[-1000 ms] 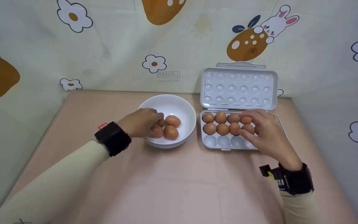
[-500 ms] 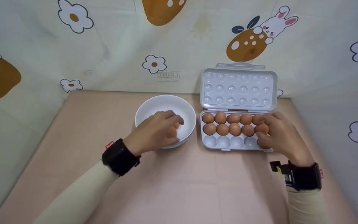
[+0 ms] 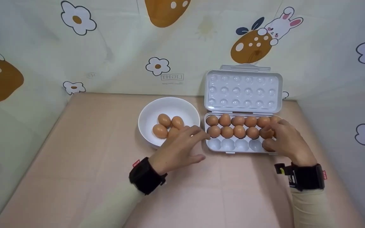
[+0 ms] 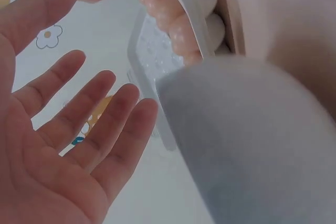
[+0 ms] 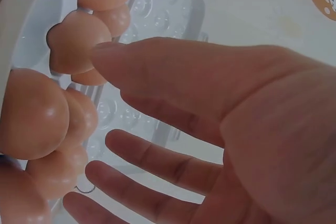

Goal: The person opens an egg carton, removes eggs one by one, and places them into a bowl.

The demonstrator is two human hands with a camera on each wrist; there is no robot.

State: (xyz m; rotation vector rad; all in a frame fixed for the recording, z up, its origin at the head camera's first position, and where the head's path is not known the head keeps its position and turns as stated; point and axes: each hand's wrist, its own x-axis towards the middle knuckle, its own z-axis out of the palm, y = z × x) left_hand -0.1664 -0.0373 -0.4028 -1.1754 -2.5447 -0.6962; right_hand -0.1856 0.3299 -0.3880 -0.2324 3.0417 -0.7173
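My left hand (image 3: 180,150) is over the front right rim of a white bowl (image 3: 147,110). In the left wrist view its fingers (image 4: 97,116) are spread, with nothing held. Several brown eggs (image 3: 160,131) lie in the bowl, one partly covered by the hand. My right hand (image 3: 288,141) is at the right end of a white egg carton (image 3: 214,145), its fingers extended over the eggs there. In the right wrist view the thumb tip overlaps a seated egg (image 5: 79,43); whether they touch is unclear. Brown eggs (image 3: 239,131) fill most of the back two rows.
The carton's lid (image 3: 242,90) stands open at the back against a patterned curtain (image 3: 116,57). Several bare cups show along the carton's front row, with an egg (image 3: 267,145) towards the right end. A pinkish cloth (image 3: 182,196) covers the table.
My left hand has moved from inside the bowl to the right and nearer me, uncovering eggs. My right hand has shifted right along the carton, showing more eggs in its back rows.
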